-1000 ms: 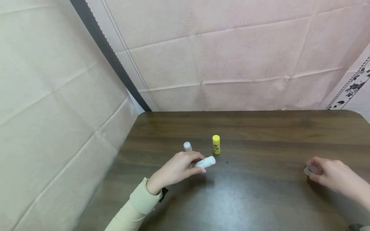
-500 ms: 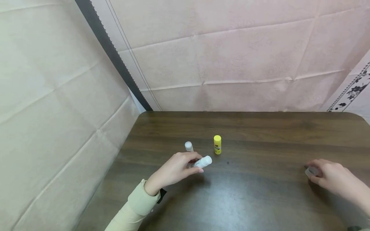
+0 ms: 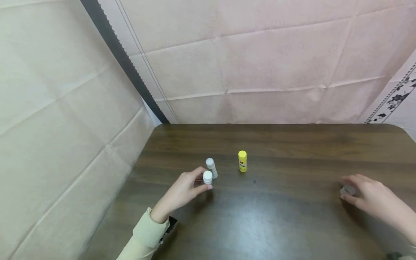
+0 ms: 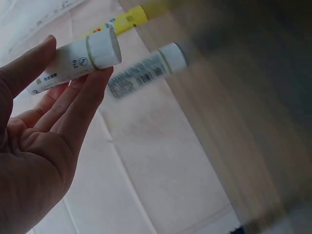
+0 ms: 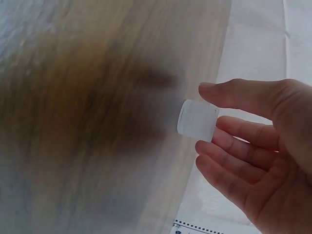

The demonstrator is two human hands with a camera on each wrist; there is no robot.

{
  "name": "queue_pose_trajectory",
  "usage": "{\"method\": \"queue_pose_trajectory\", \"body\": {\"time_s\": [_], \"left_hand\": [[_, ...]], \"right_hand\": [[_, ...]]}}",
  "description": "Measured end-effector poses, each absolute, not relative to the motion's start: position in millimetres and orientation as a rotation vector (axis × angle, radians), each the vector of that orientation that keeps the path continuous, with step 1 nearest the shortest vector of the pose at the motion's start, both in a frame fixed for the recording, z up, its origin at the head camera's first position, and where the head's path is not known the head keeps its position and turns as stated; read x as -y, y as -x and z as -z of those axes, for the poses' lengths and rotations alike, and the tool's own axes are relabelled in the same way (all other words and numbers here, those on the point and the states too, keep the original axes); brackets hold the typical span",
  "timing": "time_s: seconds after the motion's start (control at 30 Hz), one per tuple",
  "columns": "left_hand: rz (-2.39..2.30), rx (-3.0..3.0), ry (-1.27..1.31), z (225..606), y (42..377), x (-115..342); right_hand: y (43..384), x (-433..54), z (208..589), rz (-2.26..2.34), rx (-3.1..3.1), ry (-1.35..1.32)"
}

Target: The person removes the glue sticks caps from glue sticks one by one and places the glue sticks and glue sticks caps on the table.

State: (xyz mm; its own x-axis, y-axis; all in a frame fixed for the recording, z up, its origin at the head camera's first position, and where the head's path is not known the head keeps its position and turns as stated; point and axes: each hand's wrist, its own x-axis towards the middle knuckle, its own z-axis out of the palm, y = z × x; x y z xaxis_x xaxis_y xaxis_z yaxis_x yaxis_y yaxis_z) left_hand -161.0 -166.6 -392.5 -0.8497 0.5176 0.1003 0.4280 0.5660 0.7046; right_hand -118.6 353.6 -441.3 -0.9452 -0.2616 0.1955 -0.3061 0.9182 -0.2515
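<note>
Left hand (image 3: 182, 189) found gripping a white glue stick (image 3: 207, 177) between thumb and fingers at the left part of the table (image 3: 292, 187), just beside a second white stick (image 3: 212, 170) and near an upright yellow glue stick (image 3: 242, 161), while the right hand (image 3: 370, 193), well apart, pinches a small translucent cylinder (image 5: 198, 120).

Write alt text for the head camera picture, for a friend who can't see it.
A person's left hand holds a white tube over a brown wooden table, near a second white tube and a yellow tube, both upright. Farther right, the right hand holds a small translucent cylinder.
</note>
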Motion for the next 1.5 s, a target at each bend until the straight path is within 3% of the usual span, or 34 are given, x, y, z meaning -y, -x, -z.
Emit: {"method": "queue_pose_trajectory", "body": {"time_s": [0.6,1.5], "left_hand": [[-1.015,-2.85,-0.591,414.4,169.5,212.9],[-0.996,-2.784,-0.462,407.4,173.9,216.6]], "right_hand": [[115.9,-351.6,444.6,-0.447,2.828,-0.421],[114.8,-359.5,443.0,-0.464,2.851,-0.399]]}}
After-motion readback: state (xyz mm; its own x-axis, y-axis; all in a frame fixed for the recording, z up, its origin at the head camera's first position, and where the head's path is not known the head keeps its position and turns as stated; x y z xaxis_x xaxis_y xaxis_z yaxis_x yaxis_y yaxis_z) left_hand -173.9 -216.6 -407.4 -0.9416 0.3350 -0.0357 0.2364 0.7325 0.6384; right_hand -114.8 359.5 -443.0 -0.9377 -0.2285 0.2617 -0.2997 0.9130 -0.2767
